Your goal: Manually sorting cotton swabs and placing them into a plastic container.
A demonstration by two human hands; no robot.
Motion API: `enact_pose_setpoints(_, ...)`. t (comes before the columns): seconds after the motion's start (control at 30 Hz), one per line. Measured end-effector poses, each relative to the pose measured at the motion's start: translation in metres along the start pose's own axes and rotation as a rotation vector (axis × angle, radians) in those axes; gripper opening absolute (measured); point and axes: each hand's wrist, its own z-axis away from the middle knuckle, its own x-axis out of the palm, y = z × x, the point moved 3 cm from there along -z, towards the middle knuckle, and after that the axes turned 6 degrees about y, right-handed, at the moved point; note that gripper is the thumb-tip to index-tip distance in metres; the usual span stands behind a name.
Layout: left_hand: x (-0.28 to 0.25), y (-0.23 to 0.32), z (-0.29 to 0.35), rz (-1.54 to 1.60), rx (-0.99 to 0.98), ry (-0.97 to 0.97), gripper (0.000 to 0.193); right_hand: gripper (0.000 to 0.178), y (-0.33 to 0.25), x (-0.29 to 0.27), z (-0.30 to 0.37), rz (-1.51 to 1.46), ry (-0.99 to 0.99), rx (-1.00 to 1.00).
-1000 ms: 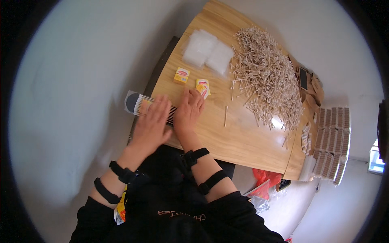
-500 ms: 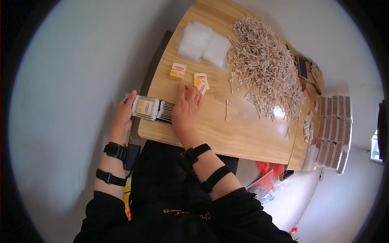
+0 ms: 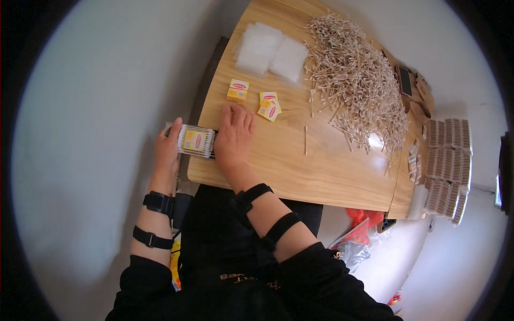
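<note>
My left hand (image 3: 166,145) grips the left end of a flat pack of cotton swabs (image 3: 210,143) at the table's left edge, thumb up along its side. A yellow and white card (image 3: 194,140) lies on top of the swabs. Over the pack's right end, my right hand (image 3: 234,136) rests with fingers stretched forward, covering most of a dark slotted piece. What lies under its palm is hidden. Just beyond my right fingertips are one yellow and white card stack (image 3: 238,89) and two overlapping cards (image 3: 269,106).
Clear plastic bags (image 3: 261,49) lie at the far left. A large heap of loose cotton swabs (image 3: 356,80) covers the far right. One single swab (image 3: 305,140) lies nearer. Stacked swab packs (image 3: 448,160) and a phone (image 3: 404,81) are at the right.
My right hand has slid left against the pack, covering the dark slotted piece that showed between them. My left hand keeps its grip. The whole view has shifted slightly.
</note>
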Motion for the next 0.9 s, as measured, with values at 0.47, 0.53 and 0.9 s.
enact_pose_setpoints(0.47,-0.003,0.014,0.006,-0.123,0.114,-0.006,0.029,0.043,-0.024,-0.009,0.037,-0.883,0.069,0.616)
enact_pose_setpoints(0.53,0.001,0.014,0.006,-0.132,0.113,-0.009,0.028,0.044,-0.03,-0.001,0.035,-0.91,0.08,0.637)
enact_pose_setpoints(0.9,-0.005,0.001,-0.008,-0.075,0.095,-0.027,0.025,0.043,-0.039,0.006,0.03,-0.971,0.082,0.6)
